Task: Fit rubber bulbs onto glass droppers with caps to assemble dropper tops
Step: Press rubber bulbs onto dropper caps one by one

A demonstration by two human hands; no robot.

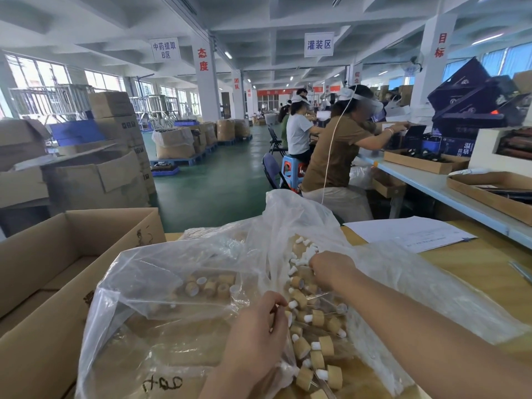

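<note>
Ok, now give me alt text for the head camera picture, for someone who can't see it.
Two bare hands work inside an open clear plastic bag on a wooden table: the right hand reaches into white rubber bulbs, the left hand curls its fingers beside tan caps. A cardboard box stands left; seated workers line a bench behind.

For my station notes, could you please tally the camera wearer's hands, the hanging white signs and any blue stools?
Hands: 2, left hand, right hand
Hanging white signs: 2
Blue stool: 1
Total: 5
</note>
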